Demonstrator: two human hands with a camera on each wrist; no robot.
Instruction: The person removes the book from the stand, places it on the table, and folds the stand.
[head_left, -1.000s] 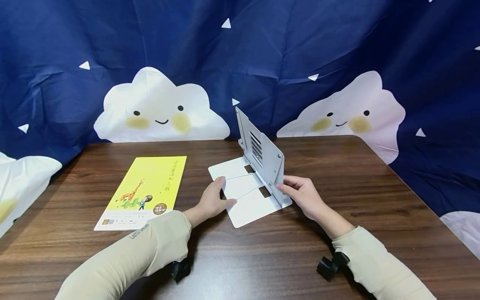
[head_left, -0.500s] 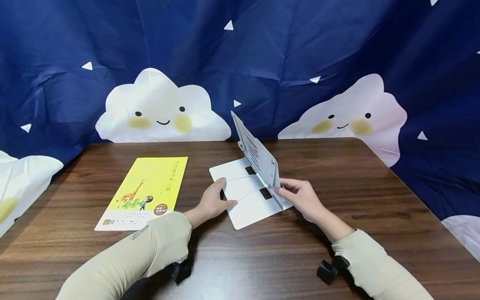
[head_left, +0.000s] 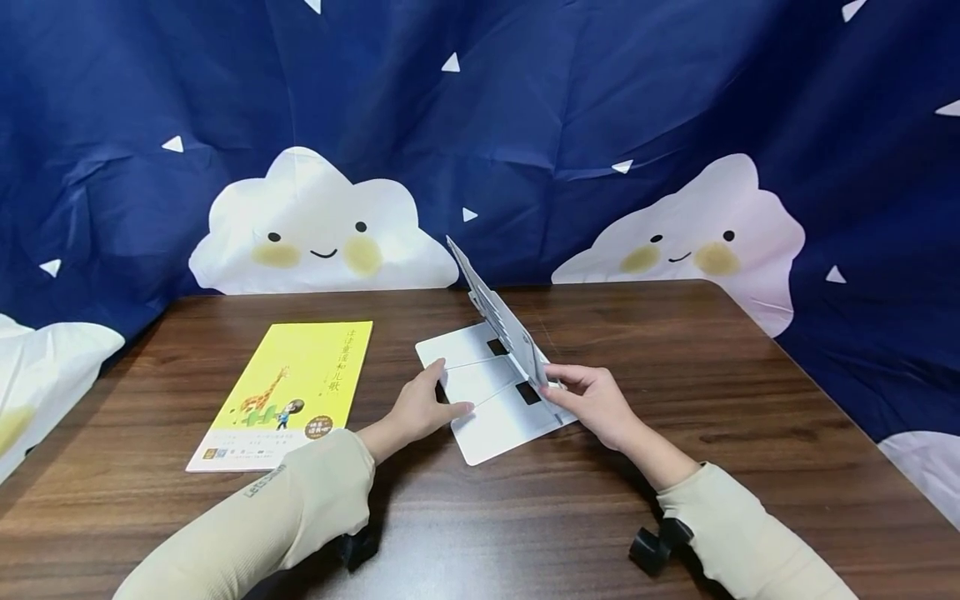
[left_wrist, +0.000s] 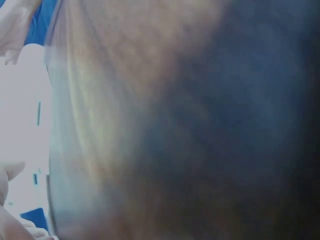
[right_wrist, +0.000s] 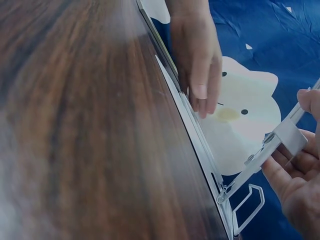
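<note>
A white metal book stand with slots and square cut-outs rests on the table, its flat base down and its hinged panel tilted over it toward the left. My left hand lies at the base's left edge, thumb and fingers spread on it. With my right hand I pinch the panel's near edge, thumb on one side and fingers behind. In the right wrist view the panel slants up from its hinge, and a wire loop sticks out below. Blurred cloth fills most of the left wrist view.
A yellow book with a giraffe on its cover lies to the left of the stand. The dark wooden table reaches back to a blue curtain printed with clouds.
The panel has swung down leftward toward the base, with my right hand moving slightly left along with it. My left hand has stayed on the base's edge.
</note>
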